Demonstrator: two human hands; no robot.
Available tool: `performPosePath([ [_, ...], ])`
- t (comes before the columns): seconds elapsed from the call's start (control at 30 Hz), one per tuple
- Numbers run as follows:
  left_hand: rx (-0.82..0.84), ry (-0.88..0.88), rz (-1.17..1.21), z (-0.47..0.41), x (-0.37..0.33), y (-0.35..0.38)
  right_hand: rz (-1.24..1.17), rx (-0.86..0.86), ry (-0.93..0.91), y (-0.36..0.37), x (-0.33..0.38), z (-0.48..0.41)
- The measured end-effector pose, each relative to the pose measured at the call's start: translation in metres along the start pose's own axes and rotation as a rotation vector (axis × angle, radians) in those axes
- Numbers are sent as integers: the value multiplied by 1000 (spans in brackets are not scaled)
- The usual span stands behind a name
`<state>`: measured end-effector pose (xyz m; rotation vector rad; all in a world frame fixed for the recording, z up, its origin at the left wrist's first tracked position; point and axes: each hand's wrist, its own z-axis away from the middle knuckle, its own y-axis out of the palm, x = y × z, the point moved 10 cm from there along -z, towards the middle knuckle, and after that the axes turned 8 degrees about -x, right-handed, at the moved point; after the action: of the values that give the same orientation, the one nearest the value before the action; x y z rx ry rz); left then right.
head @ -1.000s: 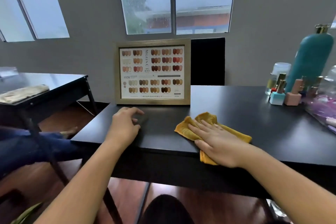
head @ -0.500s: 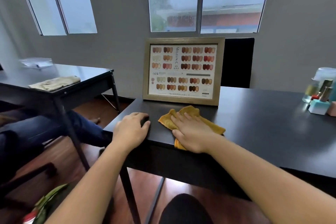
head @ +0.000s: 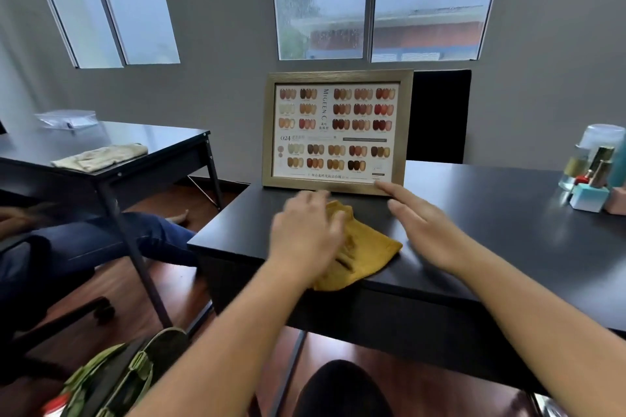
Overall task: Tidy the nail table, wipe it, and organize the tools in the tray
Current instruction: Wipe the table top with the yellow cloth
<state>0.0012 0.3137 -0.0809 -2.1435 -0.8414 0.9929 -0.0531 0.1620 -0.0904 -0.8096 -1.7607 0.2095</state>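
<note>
Cloth (head: 359, 247): lies on counter (head: 491, 230), left hand (head: 305, 234) over it, blurred, fingers' state unclear.
Right hand (head: 423, 227): fingers spread, empty.
Progress: wiping underway; bottles (head: 589, 176) far right unsorted.

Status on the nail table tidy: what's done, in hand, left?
Done: nothing provably finished. In hand: wiping; the left hand rests on the mustard-yellow cloth on the black table, blurred; the right hand hovers open toward the gold-framed colour chart. Left: polish bottles stand loose at right; no tray in view.
</note>
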Motion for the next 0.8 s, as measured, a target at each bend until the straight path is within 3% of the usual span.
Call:
performPosePath([
  [0.13,299,-83,-221,17,-27,59,245,75,69,-5,-32,20],
  [0.2,365,-154,-271,20,-18,73,328,86,83,-5,-38,23],
  [0.37,389,-143,-290,20,-10,82,416,117,84,1,-40,22],
  [0.63,366,14,-231,19,-4,73,418,132,110,-3,-43,24],
  [0.8,369,30,-260,9,32,61,428,139,115,-3,-45,25],
])
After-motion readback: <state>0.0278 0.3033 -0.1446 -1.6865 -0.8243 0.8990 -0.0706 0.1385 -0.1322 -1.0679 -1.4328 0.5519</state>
